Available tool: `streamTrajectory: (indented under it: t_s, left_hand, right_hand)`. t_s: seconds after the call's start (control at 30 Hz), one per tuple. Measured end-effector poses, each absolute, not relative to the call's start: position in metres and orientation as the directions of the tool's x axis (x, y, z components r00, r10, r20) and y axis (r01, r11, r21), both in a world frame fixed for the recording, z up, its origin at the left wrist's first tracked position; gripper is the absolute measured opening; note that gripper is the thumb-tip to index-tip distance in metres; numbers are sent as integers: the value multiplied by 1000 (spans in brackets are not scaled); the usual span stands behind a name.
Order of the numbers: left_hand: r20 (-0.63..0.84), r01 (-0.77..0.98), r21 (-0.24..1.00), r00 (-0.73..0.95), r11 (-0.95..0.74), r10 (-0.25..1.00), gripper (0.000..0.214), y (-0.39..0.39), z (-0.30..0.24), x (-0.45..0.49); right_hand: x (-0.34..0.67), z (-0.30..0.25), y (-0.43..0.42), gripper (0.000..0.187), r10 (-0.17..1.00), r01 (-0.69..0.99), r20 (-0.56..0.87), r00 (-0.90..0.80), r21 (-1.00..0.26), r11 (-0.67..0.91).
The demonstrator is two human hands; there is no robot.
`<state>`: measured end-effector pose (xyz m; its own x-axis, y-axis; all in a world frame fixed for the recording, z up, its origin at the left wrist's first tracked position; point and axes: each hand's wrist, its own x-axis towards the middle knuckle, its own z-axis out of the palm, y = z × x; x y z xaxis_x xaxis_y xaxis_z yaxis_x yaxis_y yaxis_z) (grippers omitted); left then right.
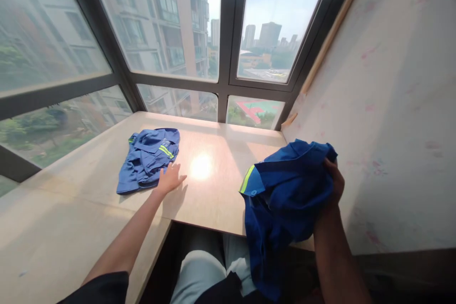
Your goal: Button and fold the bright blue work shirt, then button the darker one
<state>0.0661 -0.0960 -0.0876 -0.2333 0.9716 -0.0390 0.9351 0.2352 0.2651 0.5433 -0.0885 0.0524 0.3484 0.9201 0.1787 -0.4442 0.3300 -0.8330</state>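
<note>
In my right hand (335, 180) hangs a crumpled dark blue work jacket (292, 194) with a yellow-green stripe and a button near its left side. It is raised at the right of the wooden top, its lower part dropping past the front edge toward my lap. My right fingers are wrapped into the cloth and partly hidden by it. On the left of the top lies a folded blue garment (149, 156) with yellow-green stripes. My left hand (171, 178) is at its lower right edge, fingers spread, gripping nothing.
The pale wooden top (213, 199) turns a corner and runs along the left side. Dark-framed windows (224, 47) rise behind it, and a patterned wall (392, 128) stands close on the right. My legs (203, 270) are below the front edge.
</note>
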Motion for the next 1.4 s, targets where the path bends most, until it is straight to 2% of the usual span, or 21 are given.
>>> streamTrajectory:
  t_s: [0.07,0.13,0.17,0.27,0.33,0.37,0.43,0.47,0.5,0.53,0.57,0.63,0.7,0.77,0.9,1.07,1.13,1.2,1.27,1.33,1.4]
  left_hand:
    - [-165,926,178,-305,332,938,57,-109,-105,42]
    - [-136,919,133,-354,372,925,59,-121,-114,20]
    - [-144,900,129,-397,415,906,61,-123,-115,9]
    - [-292,799,123,-537,588,791,59,-119,-103,-14]
    - [-362,766,121,-557,631,747,53,-109,-89,-15]
    - [-341,760,128,-569,637,748,51,-104,-82,-10]
    - [-257,788,269,-495,553,830,57,-93,-70,14]
    - [-220,778,419,-414,469,883,65,-89,-65,32]
    - [-203,703,600,-326,381,923,74,-86,-61,52]
    - [-213,562,773,-206,294,955,82,-84,-59,74]
    - [-235,373,892,-98,255,967,90,-83,-57,96]
    - [-207,85,976,71,201,976,102,-84,-58,140]
    - [-152,-38,986,212,163,965,102,-87,-63,176]
    - [-133,-28,988,322,150,937,85,-90,-71,202]
    - [-78,140,988,114,62,990,54,-95,-83,231]
    - [-70,78,994,-23,72,997,44,-106,-51,257]
    - [-35,60,998,-31,37,999,41,-111,-26,265]
    - [50,56,997,15,-50,999,35,-113,0,269]
    - [166,88,981,77,-173,983,27,-114,24,265]
    - [261,171,946,93,-274,961,22,-113,46,254]
    - [340,311,890,35,-333,940,19,-112,62,238]
  right_hand:
    - [520,56,-85,40,908,-451,140,394,-832,324]
    - [498,59,-80,48,922,-479,116,370,-826,296]
    - [488,59,-77,51,931,-498,108,350,-820,283]
    - [464,59,-64,57,945,-506,125,302,-819,270]
    - [449,58,-56,59,959,-493,132,251,-835,244]
    - [442,57,-54,60,965,-487,124,230,-844,225]
    - [428,52,-55,60,975,-491,100,198,-851,187]
    - [422,50,-58,59,979,-503,88,184,-847,171]
    - [418,46,-62,57,982,-521,80,170,-839,158]
    - [415,42,-68,54,985,-543,76,153,-827,148]
    - [414,38,-74,51,989,-566,75,129,-813,135]
    - [418,29,-87,46,994,-595,74,74,-797,104]
    - [431,20,-99,45,997,-582,62,44,-810,76]
    - [452,11,-109,45,997,-525,40,64,-848,68]
    - [503,-9,-118,50,993,-316,28,111,-947,62]
    - [540,-30,-110,76,995,65,88,45,-994,85]
    - [545,-33,-102,88,992,239,129,11,-963,122]
    - [548,-32,-92,89,991,342,126,-45,-930,134]
    - [552,-26,-84,75,984,393,40,-173,-913,106]
    - [557,-19,-81,47,933,484,-113,-341,-872,72]
    - [561,-11,-82,21,859,585,-249,-448,-808,71]
